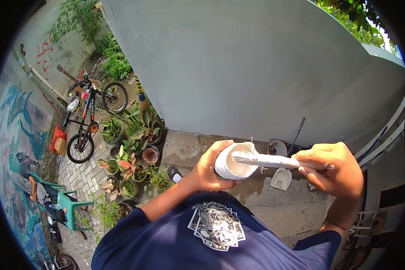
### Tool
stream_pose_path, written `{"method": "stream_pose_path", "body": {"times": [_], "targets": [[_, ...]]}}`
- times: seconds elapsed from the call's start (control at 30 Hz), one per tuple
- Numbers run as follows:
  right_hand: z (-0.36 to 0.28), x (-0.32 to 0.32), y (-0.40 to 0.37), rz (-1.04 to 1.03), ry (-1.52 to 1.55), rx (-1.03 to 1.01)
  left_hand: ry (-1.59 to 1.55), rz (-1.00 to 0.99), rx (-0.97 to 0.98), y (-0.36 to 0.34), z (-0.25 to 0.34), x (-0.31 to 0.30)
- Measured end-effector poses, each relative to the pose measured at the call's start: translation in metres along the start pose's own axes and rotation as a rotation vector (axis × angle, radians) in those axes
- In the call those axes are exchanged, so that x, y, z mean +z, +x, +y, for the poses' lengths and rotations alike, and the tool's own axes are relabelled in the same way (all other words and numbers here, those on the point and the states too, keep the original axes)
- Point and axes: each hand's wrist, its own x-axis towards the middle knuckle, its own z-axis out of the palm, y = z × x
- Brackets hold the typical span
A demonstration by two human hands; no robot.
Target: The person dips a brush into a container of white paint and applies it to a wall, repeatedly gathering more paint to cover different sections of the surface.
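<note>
My left hand (209, 168) is wrapped round a white cup (226, 165) with pale paint inside, held in front of my chest. In my right hand (333, 168) is the handle of a paintbrush (274, 161), which lies nearly level and is coated in white paint. Its bristles are at the cup's mouth, over the rim. White specks of paint show on the fingers of my right hand.
A grey wall (256, 67) rises ahead. Potted plants (128, 188) and a bicycle (91, 105) stand at the left. Beyond them a person (39, 191) sits by a green table (69, 209). A white dustpan (281, 179) lies on the ground below the brush.
</note>
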Motion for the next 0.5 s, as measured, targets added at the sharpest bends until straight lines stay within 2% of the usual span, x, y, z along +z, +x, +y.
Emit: {"method": "stream_pose_path", "body": {"times": [0.03, 0.1, 0.13, 0.23, 0.33, 0.37, 0.47, 0.5], "targets": [[-0.009, -0.003, 0.01, -0.007, 0.001, -0.006, 0.056, 0.019, 0.004, 0.0, 0.004, -0.001], [-0.029, -0.009, 0.032, -0.21, -0.274, -0.039, 0.166, 0.064, 0.044, 0.0, 0.006, -0.002], [-0.035, -0.009, 0.042, -0.213, -0.275, -0.045, 0.169, 0.07, 0.044, -0.001, 0.008, -0.003], [-0.055, -0.007, 0.068, -0.445, -0.554, -0.131, 0.176, 0.078, 0.006, -0.002, 0.014, -0.005], [-0.07, -0.002, 0.079, -0.54, -0.675, -0.178, 0.19, 0.096, -0.031, 0.002, 0.018, -0.009], [-0.073, 0.0, 0.081, -0.595, -0.693, -0.129, 0.232, 0.116, -0.044, 0.003, 0.018, -0.011], [-0.083, 0.013, 0.081, -0.5, -0.76, -0.131, 0.325, 0.162, -0.064, 0.005, 0.023, -0.017], [-0.079, 0.019, 0.078, -0.398, -0.76, -0.185, 0.376, 0.186, -0.073, 0.007, 0.025, -0.019]]}}
